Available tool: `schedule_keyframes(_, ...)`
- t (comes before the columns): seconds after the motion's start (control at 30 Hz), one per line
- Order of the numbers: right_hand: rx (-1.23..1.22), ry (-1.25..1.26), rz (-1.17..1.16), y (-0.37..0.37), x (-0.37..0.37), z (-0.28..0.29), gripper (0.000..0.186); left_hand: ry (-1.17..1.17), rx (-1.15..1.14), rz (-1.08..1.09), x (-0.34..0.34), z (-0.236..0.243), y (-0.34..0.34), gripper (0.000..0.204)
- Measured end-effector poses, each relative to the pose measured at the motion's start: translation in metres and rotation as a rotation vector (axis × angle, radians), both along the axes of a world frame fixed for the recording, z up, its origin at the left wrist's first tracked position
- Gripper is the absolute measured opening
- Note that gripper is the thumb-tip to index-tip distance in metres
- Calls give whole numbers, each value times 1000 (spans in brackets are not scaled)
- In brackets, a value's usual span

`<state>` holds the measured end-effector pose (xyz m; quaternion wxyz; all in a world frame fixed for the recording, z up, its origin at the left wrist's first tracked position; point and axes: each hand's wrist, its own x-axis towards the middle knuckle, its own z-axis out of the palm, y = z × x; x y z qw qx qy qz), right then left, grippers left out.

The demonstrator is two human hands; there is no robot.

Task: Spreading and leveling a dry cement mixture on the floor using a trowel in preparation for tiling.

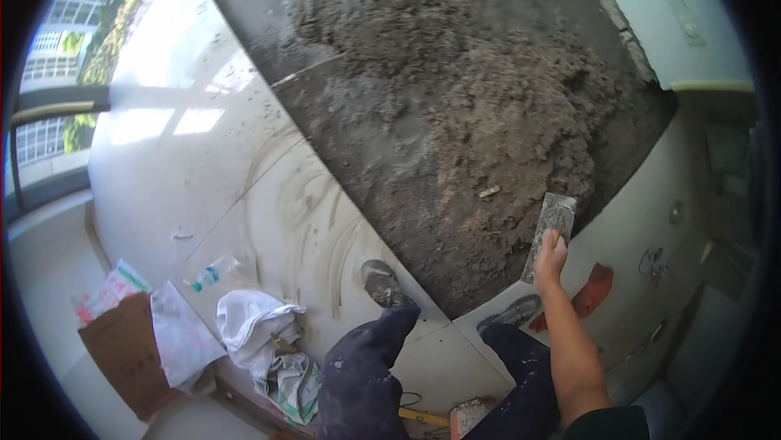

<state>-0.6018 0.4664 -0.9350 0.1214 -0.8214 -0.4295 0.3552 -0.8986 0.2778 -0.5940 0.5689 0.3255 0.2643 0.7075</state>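
My right hand (551,257) is closed round the handle of a flat rectangular plastering trowel (557,214), its blade smeared with grey mortar. The trowel is over the near right edge of a wide bed of grey-brown mortar (521,114), which is heaped and lumpy in the middle; whether the blade touches it I cannot tell. Just right of my wrist, a red glove or cloth (594,289) lies on the pale floor tiles. My left hand is out of the picture.
My shoes stand on pale tiles (268,220) along the mortar's near edge. At left lie a plastic bottle (207,276), white sacks (252,322) and brown cardboard (126,350). Near my legs is a trowel-like tool with a yellow strip (423,417). A white wall (651,0) borders the far right.
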Motion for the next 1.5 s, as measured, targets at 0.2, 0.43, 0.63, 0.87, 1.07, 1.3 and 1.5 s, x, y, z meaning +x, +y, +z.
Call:
schedule_keyframes(0.2,207,-249,166,0,-12,29,46,1278,-467,245,-122,-145,47,25)
schedule_keyframes(0.43,291,-242,42,52,-81,-50,43,1856,-1221,274,-344,-512,62,80)
schedule_keyframes(0.63,169,30,-37,105,-126,-113,44,1900,-1443,650,-287,-572,94,87)
schedule_keyframes(0.87,212,108,96,91,-231,-131,34,1886,-1455,647,-294,-569,89,89)
schedule_keyframes(1.07,196,144,537,165,-355,-103,34,1835,-1455,575,-281,-576,94,91)
schedule_keyframes(1.3,550,-60,-188,88,-147,-74,32,1856,-1464,675,-292,-564,93,90)
schedule_keyframes(1.5,287,-41,-15,152,-168,-148,47,1843,-1384,680,-281,-571,95,88)
